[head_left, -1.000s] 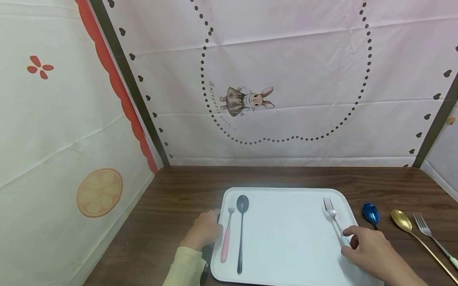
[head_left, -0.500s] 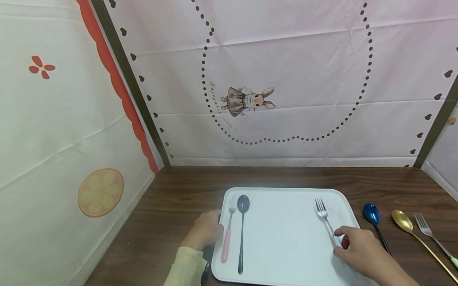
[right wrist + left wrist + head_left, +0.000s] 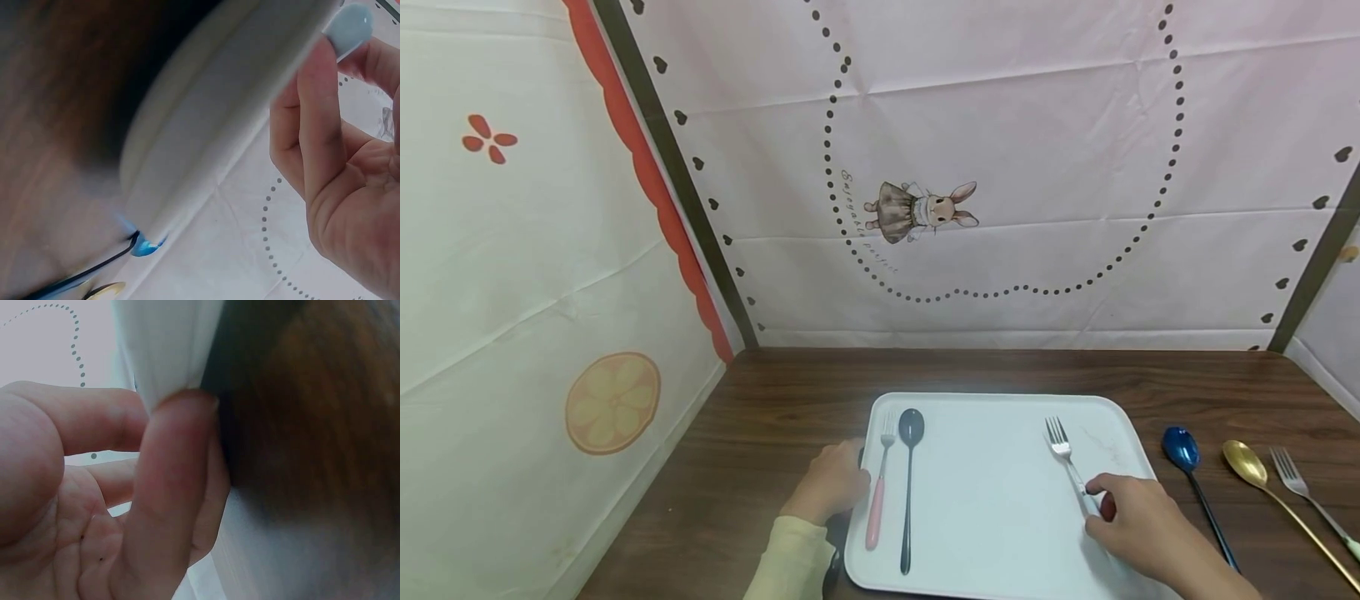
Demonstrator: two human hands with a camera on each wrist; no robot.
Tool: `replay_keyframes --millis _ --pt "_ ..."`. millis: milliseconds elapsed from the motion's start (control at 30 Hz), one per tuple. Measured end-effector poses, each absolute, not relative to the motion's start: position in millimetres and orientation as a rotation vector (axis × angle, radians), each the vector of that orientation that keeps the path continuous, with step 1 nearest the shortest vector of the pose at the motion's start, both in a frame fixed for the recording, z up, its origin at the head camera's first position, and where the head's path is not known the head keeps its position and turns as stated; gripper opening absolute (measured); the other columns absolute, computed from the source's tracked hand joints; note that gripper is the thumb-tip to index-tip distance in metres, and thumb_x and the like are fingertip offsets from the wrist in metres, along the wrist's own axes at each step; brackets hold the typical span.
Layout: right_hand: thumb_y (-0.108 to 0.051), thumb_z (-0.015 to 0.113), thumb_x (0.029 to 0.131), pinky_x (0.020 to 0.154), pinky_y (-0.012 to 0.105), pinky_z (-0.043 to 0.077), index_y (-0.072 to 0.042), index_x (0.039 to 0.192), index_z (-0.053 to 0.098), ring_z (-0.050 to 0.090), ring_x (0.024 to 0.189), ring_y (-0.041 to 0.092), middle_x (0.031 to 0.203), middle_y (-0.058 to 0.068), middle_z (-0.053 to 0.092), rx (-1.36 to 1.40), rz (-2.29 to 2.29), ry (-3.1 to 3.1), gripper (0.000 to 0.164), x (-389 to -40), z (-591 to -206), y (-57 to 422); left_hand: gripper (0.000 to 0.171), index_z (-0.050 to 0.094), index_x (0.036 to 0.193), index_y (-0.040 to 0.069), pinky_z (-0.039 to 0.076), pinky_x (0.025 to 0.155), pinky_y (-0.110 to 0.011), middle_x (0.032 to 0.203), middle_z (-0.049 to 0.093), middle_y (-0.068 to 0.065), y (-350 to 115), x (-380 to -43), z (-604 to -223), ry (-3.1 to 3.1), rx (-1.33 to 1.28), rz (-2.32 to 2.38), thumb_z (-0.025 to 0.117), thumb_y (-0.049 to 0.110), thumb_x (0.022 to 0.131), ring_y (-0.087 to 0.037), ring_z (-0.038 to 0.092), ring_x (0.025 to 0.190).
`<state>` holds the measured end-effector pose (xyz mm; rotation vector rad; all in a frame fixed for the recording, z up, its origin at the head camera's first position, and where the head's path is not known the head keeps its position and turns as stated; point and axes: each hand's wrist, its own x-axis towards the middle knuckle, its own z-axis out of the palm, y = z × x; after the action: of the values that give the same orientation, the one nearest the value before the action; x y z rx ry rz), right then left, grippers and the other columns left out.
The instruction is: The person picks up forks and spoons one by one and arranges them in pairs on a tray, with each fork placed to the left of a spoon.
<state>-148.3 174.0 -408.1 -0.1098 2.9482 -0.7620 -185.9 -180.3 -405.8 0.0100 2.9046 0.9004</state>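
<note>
A white rectangular tray (image 3: 985,500) lies on the brown table, and my left hand (image 3: 827,483) grips its left rim. In the left wrist view, the fingers (image 3: 172,462) are at the pale tray edge, with the thumb opposite. Over the tray's right part, my right hand (image 3: 1138,521) pinches a fork (image 3: 1062,446) by its pale blue handle (image 3: 351,26), tines pointing away. Along the tray's left side lie a pink-handled fork (image 3: 876,508) and, beside it, a dark long-handled spoon (image 3: 907,492), roughly parallel.
Right of the tray, a blue spoon (image 3: 1182,450) with a dark handle, a gold spoon (image 3: 1247,464) and a green-handled fork (image 3: 1292,475) lie on the wooden table (image 3: 790,383). Patterned cloth walls (image 3: 1037,167) stand behind and at the sides.
My right hand has moved left over the tray with the pale blue-handled fork, uncovering more of the blue spoon's handle. The left hand stays at the rim.
</note>
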Motion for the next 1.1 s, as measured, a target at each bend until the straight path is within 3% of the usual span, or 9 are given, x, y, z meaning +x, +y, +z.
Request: replay_keyframes --millis 367,1100 --pt "-0.011 0.070 0.068 0.045 0.028 0.044 -0.004 0.099 0.066 0.046 0.051 0.013 0.061 -0.002 0.052 -0.148 -0.791 2.948 0.031 -150 -402 165 0.045 0.051 0.125 -0.001 0.049 0.052 -0.036 0.091 0.058 -0.013 -180 -186 -406 2.906 -0.002 0.891 0.053 0.006 0.081 -0.021 0.054 0.065" --pt "-0.009 0.069 0.069 0.044 0.029 0.044 -0.003 0.101 0.066 0.046 0.051 0.013 0.063 -0.001 0.053 -0.207 -0.862 2.926 0.033 -154 -400 145 0.046 0.051 0.125 0.000 0.049 0.049 -0.036 0.090 0.058 -0.013 -181 -187 -407 2.889 -0.010 0.904 0.053 0.006 0.080 -0.020 0.053 0.062"
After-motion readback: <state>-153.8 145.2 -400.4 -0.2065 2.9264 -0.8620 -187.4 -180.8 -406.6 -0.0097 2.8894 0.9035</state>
